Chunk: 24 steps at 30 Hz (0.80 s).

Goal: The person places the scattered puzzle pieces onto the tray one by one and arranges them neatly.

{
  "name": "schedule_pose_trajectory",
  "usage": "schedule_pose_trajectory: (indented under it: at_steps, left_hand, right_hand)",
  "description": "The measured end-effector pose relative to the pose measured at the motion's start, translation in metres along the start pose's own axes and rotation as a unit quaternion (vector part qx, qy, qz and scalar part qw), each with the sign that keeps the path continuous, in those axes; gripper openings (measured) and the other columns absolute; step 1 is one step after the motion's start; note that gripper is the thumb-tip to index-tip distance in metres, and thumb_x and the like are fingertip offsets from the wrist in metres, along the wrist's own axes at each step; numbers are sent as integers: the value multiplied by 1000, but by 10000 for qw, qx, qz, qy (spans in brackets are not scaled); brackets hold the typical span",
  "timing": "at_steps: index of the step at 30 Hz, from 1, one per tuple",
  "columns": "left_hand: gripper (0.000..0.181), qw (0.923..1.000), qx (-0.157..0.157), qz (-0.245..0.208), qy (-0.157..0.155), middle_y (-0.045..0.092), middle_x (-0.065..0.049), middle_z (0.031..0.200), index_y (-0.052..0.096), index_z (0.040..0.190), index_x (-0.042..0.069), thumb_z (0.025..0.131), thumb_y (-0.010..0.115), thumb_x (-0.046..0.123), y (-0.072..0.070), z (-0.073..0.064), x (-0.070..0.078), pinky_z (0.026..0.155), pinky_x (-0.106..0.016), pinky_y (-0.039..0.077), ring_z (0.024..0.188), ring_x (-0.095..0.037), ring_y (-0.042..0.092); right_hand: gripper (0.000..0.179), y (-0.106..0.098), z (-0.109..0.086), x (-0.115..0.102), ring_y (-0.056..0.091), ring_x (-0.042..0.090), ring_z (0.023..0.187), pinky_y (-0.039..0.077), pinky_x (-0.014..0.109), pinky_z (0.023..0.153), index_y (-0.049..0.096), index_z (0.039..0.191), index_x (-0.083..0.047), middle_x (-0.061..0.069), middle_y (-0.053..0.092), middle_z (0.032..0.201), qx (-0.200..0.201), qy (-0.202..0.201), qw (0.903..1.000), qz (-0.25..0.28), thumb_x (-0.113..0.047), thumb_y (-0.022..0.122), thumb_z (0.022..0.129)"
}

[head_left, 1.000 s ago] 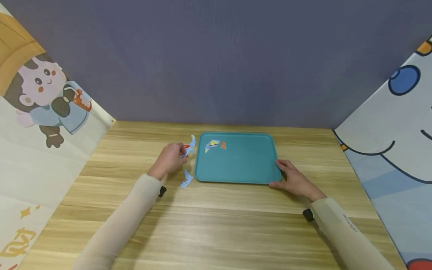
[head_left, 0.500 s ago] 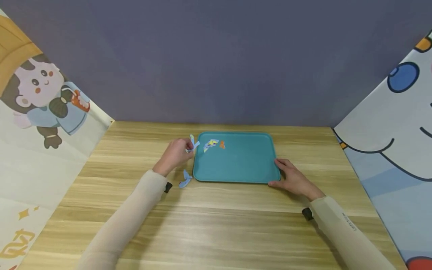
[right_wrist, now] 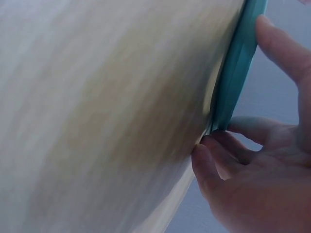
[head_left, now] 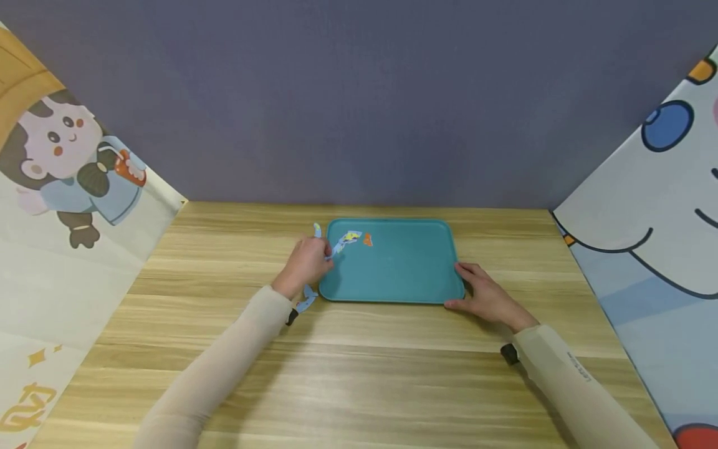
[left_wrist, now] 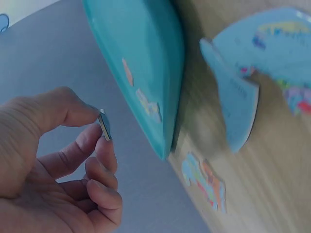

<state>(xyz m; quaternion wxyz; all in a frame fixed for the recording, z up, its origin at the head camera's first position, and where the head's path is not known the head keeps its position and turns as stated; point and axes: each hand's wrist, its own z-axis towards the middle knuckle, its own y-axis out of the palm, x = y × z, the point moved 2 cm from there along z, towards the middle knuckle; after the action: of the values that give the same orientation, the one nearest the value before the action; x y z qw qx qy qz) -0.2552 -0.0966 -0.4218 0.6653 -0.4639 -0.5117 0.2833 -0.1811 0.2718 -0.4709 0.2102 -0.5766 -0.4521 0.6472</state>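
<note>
My left hand [head_left: 305,262] pinches a small flat light-blue puzzle piece [left_wrist: 105,125] between thumb and fingertips, over the left edge of the teal tray [head_left: 404,268]. On the tray's far left lie a blue-and-yellow puzzle piece [head_left: 352,237] and a small orange piece [head_left: 368,239]. My right hand [head_left: 487,295] holds the tray's near right corner, thumb at the front edge and fingers along the right side. Other light-blue pieces [head_left: 306,300] lie on the table beside the tray, partly covered by my left wrist in the head view.
The tray lies flat on a wood-grain table [head_left: 359,374]. Behind the left hand a patterned piece [head_left: 317,230] shows on the table. A dark grey wall [head_left: 370,112] rises at the back, and panels with cartoon prints flank both sides.
My left hand has lifted a light-blue piece from the table left of the tray and carried it right, over the tray's edge. My right hand has stayed at the tray's corner.
</note>
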Motion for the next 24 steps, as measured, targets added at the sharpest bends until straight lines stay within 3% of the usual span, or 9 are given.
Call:
schedule_pose_trajectory:
  at_steps: [4, 7, 10, 17, 24]
  left_hand:
    - [11, 9999, -41, 152, 21, 61, -6, 78, 62, 79, 5, 76, 73, 7, 8, 0, 4, 77, -41, 48, 71, -21, 55]
    - [11, 9998, -38, 166, 68, 60, -6, 75, 61, 75, 5, 74, 72, 6, 12, -1, 6, 62, -35, 46, 67, -20, 53]
    - [11, 9996, -51, 267, 113, 59, -5, 72, 61, 72, 5, 72, 71, 5, 16, 0, 9, 57, -31, 45, 65, -19, 53]
    - [5, 9977, -176, 652, 98, 61, -3, 71, 66, 72, 8, 72, 70, 8, 25, 1, 11, 59, -34, 46, 67, -20, 56]
    - [8, 9980, -230, 580, 57, 63, -5, 75, 68, 79, 8, 72, 72, 10, 29, 0, 12, 64, -39, 48, 71, -23, 58]
  right_hand:
    - [97, 0, 0, 0, 26, 43, 131, 28, 57, 101, 25, 144, 8, 23, 24, 146, -29, 43, 10000, 27, -45, 73, 79]
    - [97, 0, 0, 1, 25, 44, 131, 27, 57, 101, 24, 144, 8, 24, 23, 145, -63, 60, 10000, 25, -47, 72, 79]
    - [98, 0, 0, 0, 25, 45, 131, 27, 58, 101, 25, 144, 8, 24, 23, 145, -63, 65, 10000, 5, -49, 71, 79]
    - [99, 1, 1, 2, 26, 44, 131, 27, 58, 101, 25, 144, 8, 25, 24, 145, -32, 33, 10000, -34, -50, 71, 79]
    - [99, 1, 2, 4, 25, 44, 132, 27, 57, 102, 24, 145, 7, 24, 23, 146, -28, 61, 10000, -63, -49, 71, 79]
